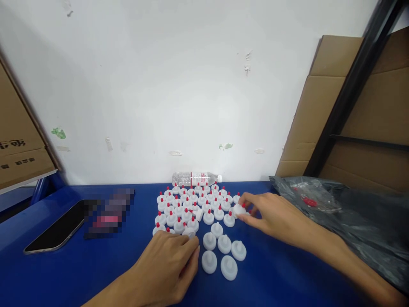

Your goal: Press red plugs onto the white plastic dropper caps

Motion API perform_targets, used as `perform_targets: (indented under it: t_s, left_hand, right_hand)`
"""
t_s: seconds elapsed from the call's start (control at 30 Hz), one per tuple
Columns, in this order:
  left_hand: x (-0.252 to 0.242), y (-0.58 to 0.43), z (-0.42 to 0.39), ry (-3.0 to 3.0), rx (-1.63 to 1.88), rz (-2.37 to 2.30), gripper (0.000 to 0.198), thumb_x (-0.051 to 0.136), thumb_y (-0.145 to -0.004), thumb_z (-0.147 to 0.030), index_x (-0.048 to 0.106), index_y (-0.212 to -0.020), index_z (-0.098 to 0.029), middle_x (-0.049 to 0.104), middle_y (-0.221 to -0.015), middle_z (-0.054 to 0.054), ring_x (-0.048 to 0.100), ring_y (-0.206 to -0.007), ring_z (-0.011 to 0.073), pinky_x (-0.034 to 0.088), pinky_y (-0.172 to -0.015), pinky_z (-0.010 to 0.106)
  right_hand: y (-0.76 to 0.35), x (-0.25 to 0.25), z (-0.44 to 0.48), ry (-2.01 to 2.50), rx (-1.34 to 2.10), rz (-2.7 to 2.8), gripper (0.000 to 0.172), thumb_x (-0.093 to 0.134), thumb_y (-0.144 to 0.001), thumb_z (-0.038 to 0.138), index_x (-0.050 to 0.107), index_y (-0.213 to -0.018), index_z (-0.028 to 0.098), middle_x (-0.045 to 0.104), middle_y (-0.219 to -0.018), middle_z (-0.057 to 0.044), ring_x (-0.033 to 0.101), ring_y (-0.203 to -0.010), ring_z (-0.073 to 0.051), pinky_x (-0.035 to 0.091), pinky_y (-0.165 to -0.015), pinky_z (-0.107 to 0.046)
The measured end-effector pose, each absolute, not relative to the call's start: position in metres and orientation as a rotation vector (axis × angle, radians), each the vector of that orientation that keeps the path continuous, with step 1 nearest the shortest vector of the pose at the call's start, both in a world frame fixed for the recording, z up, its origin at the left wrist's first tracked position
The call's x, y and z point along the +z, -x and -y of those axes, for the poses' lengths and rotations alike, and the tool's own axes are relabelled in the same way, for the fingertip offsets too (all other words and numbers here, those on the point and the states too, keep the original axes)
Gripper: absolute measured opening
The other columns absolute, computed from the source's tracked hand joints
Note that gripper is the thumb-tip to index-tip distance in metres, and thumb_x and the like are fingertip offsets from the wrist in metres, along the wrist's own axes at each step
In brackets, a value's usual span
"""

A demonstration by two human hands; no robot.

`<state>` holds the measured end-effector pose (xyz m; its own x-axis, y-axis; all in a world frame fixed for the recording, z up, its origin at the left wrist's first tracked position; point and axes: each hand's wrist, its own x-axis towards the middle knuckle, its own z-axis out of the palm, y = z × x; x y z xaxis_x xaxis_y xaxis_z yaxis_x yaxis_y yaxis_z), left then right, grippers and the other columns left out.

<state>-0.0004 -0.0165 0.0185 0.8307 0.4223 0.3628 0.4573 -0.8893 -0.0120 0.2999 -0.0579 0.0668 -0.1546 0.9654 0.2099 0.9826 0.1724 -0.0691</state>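
Note:
Many white round caps with red tips (208, 217) stand in a dense group at the middle of the blue table (265, 264). Nearer to me are several white caps without red tips (224, 244). My right hand (271, 213) has its thumb and fingers closed around a red-tipped white cap (239, 209) at the group's right edge. My left hand (169, 264) is at the near left edge of the group, fingers curled, with a white cap (189, 232) at its fingertips. A bit of red shows between its thumb and fingers; the rest of its grasp is hidden.
Behind the caps a clear plastic bottle (198, 178) lies along the white wall. A phone (60, 226) and a blurred dark item (110, 215) lie at the left. On the right are a dark plastic bag (358, 217) and a clear bag with red pieces (309, 201).

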Motion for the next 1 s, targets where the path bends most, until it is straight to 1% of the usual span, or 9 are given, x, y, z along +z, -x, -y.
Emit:
perform_targets:
  t_s: [0.1, 0.2, 0.33, 0.47, 0.6, 0.7, 0.8, 0.9, 1.0]
  left_hand:
    - [0.018, 0.001, 0.016, 2.895, -0.656, 0.672, 0.024, 0.037, -0.098, -0.016, 0.048, -0.077, -0.023, 0.060, -0.062, -0.001, 0.054, -0.051, 0.0166, 0.029, -0.053, 0.033]
    - [0.018, 0.000, 0.016, 2.897, -0.707, 0.651, 0.025, 0.035, -0.098, -0.017, 0.048, -0.078, -0.023, 0.058, -0.061, -0.001, 0.053, -0.050, 0.0163, 0.029, -0.053, 0.033]
    - [0.018, 0.000, 0.017, 2.923, -0.717, 0.651, 0.025, 0.034, -0.099, -0.017, 0.050, -0.081, -0.023, 0.060, -0.062, -0.001, 0.054, -0.050, 0.0172, 0.030, -0.053, 0.033]
    - [0.016, 0.001, 0.019, 2.925, -0.816, 0.620, 0.013, 0.041, -0.101, -0.027, 0.053, -0.099, -0.024, 0.067, -0.071, -0.002, 0.063, -0.058, 0.0199, 0.037, -0.056, 0.033]
    - [0.010, 0.002, 0.023, 2.862, -0.936, 0.527, 0.023, 0.044, -0.103, -0.045, 0.050, -0.113, -0.025, 0.071, -0.078, -0.001, 0.067, -0.061, 0.0211, 0.041, -0.058, 0.033]
    - [0.008, 0.000, 0.025, 2.886, -0.891, 0.499, 0.015, 0.038, -0.106, -0.033, 0.050, -0.107, -0.024, 0.069, -0.075, -0.001, 0.066, -0.059, 0.0196, 0.041, -0.057, 0.032]
    - [0.013, -0.001, 0.026, 2.965, -0.845, 0.494, 0.016, 0.034, -0.103, -0.020, 0.047, -0.095, -0.024, 0.066, -0.072, -0.001, 0.062, -0.055, 0.0182, 0.037, -0.054, 0.032]
    - [0.018, 0.000, 0.027, 3.029, -0.812, 0.529, 0.018, 0.033, -0.102, -0.016, 0.045, -0.091, -0.025, 0.065, -0.073, -0.001, 0.059, -0.053, 0.0173, 0.035, -0.053, 0.032]
    - [0.017, 0.001, 0.027, 3.054, -0.805, 0.551, 0.013, 0.035, -0.101, -0.020, 0.046, -0.095, -0.025, 0.066, -0.075, -0.002, 0.062, -0.057, 0.0176, 0.037, -0.056, 0.031]
  right_hand:
    - [-0.294, 0.066, 0.059, 1.777, -0.072, 2.157, 0.024, 0.060, -0.098, 0.043, 0.060, -0.110, 0.022, 0.074, -0.092, -0.006, 0.070, -0.076, -0.025, 0.046, -0.064, -0.031]
    - [-0.283, 0.064, 0.061, 1.676, -0.047, 2.145, 0.015, 0.062, -0.094, 0.028, 0.057, -0.107, 0.022, 0.072, -0.093, -0.004, 0.066, -0.070, -0.021, 0.046, -0.062, -0.030]
    - [-0.268, 0.060, 0.066, 1.463, -0.127, 2.195, 0.022, 0.057, -0.094, 0.015, 0.059, -0.114, 0.022, 0.069, -0.101, -0.003, 0.067, -0.079, -0.019, 0.047, -0.068, -0.030]
    - [-0.253, 0.054, 0.073, 1.240, -0.316, 2.231, 0.022, 0.055, -0.098, 0.019, 0.061, -0.119, 0.022, 0.070, -0.095, -0.003, 0.069, -0.081, -0.020, 0.046, -0.064, -0.030]
    - [-0.235, 0.045, 0.083, 1.069, -0.468, 2.317, 0.020, 0.051, -0.102, 0.020, 0.062, -0.118, 0.020, 0.068, -0.086, -0.002, 0.066, -0.071, -0.020, 0.041, -0.055, -0.031]
    - [-0.225, 0.040, 0.088, 1.006, -0.501, 2.352, 0.021, 0.046, -0.104, 0.020, 0.062, -0.116, 0.017, 0.069, -0.086, -0.003, 0.066, -0.071, -0.019, 0.042, -0.054, -0.031]
    - [-0.222, 0.040, 0.088, 1.023, -0.490, 2.319, 0.023, 0.044, -0.108, 0.028, 0.063, -0.114, 0.017, 0.072, -0.092, -0.005, 0.069, -0.075, -0.020, 0.045, -0.056, -0.031]
    - [-0.222, 0.040, 0.087, 1.041, -0.446, 2.268, 0.031, 0.045, -0.109, 0.045, 0.064, -0.110, 0.019, 0.074, -0.100, -0.006, 0.072, -0.081, -0.019, 0.047, -0.059, -0.029]
    - [-0.221, 0.040, 0.088, 1.010, -0.405, 2.259, 0.041, 0.045, -0.106, 0.056, 0.064, -0.102, 0.019, 0.074, -0.087, -0.002, 0.071, -0.070, -0.016, 0.045, -0.055, -0.028]
